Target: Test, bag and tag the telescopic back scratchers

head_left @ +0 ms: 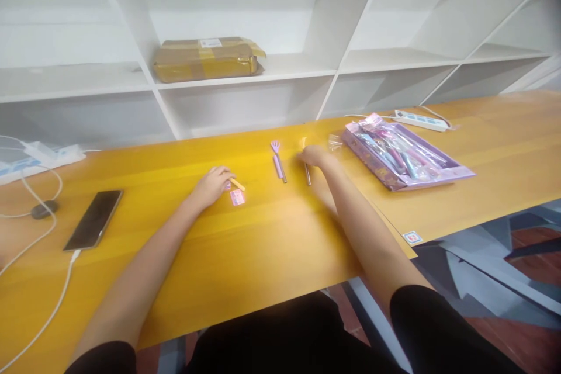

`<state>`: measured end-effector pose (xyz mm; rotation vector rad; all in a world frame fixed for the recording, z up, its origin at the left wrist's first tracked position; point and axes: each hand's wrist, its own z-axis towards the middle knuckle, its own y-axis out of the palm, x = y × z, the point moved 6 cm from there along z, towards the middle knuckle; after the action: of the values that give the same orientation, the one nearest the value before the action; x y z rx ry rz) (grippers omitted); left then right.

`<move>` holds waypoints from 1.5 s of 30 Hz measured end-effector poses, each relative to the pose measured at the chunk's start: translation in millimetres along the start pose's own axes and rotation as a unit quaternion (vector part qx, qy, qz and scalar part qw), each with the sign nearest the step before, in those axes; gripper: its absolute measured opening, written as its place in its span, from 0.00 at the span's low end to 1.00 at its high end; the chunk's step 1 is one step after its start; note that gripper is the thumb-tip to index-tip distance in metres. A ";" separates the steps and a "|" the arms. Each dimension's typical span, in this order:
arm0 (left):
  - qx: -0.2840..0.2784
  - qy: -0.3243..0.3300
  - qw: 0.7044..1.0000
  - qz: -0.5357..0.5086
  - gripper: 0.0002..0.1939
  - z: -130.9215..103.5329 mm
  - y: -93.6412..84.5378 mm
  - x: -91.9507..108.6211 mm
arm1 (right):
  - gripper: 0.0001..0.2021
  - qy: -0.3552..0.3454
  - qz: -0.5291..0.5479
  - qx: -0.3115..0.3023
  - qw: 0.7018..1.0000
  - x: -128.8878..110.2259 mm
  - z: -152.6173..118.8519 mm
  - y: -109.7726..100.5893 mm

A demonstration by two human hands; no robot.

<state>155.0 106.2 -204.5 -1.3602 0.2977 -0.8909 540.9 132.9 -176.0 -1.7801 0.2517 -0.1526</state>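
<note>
My left hand (214,184) rests on the table with its fingers curled at the upper end of a short yellow-orange stick (237,184). A pink printed card (237,197) lies just below that stick, and a bit of another pink card shows beside my fingers. Closed around a slim metal rod (307,175) is my right hand (313,155); a pale yellow part (303,142) shows past its fingers, blurred. Between the hands lies a purple back scratcher (275,146) with a fork-like head and metal shaft, alongside a purple handle tube (277,167).
A purple box (438,174) of wrapped items stands at the right, near a crumpled clear wrapper (335,142) and a power strip (421,120). At the left are a phone (93,220) on a cable and another power strip (52,156). A taped parcel (205,61) sits on the shelf.
</note>
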 end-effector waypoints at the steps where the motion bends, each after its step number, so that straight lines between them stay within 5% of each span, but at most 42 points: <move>1: 0.001 -0.001 1.000 -0.004 0.20 0.0 -0.3 0.9 | 0.20 0.010 0.004 0.001 1.000 -1.3 -3.0 0.8; 7: 0.041 -0.011 0.999 -0.025 0.23 -0.2 -3.4 3.1 | 0.31 -0.008 0.029 0.065 0.997 -44.2 -28.7 7.3; 13: 0.040 -0.021 0.999 -0.015 0.20 -0.4 0.0 1.8 | 0.25 -0.045 0.040 0.060 0.996 -79.4 -39.4 17.1; 19: 0.032 0.019 0.999 0.019 0.18 0.7 -1.3 4.6 | 0.22 0.014 0.050 0.089 0.995 -54.5 -31.7 14.6; 25: -0.017 0.075 0.996 0.038 0.12 1.6 -3.6 8.4 | 0.14 0.035 0.087 0.024 0.995 -28.8 -16.7 12.8; 29: 0.023 0.030 0.999 -0.036 0.07 3.4 -22.8 16.1 | 0.11 0.012 0.145 0.044 0.988 -16.1 -17.2 -17.0; 32: 0.087 -0.036 0.976 -0.197 0.07 4.2 -47.3 28.2 | 0.15 -0.010 0.205 0.085 0.975 -5.9 -27.5 -50.6; 34: 0.157 -0.066 0.923 -0.344 0.12 2.5 -69.0 39.5 | 0.13 -0.067 0.335 0.111 0.933 -3.9 -39.1 -73.0; 35: 0.190 -0.070 0.891 -0.406 0.15 0.8 -80.7 46.1 | 0.10 -0.114 0.426 0.120 0.889 -4.9 -46.3 -83.8; 38: 0.232 -0.069 0.843 -0.481 0.16 -4.9 -113.0 69.0 | 0.13 -0.255 0.652 0.113 0.705 -11.4 -72.6 -110.9; 39: 0.235 -0.074 0.837 -0.489 0.16 -7.4 -122.1 75.3 | 0.17 -0.284 0.682 0.104 0.666 -14.7 -81.5 -116.8; 42: 0.229 -0.098 0.810 -0.530 0.17 -15.7 -140.1 88.8 | 0.22 -0.332 0.721 0.077 0.603 -26.6 -106.6 -128.0; 45: 0.228 -0.119 0.780 -0.571 0.19 -23.5 -147.5 96.1 | 0.22 -0.357 0.734 0.061 0.574 -36.9 -128.5 -134.3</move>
<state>146.5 29.3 -44.6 -1.0858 -1.0193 -1.6136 486.2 48.6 -15.4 -0.8505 0.9862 1.6677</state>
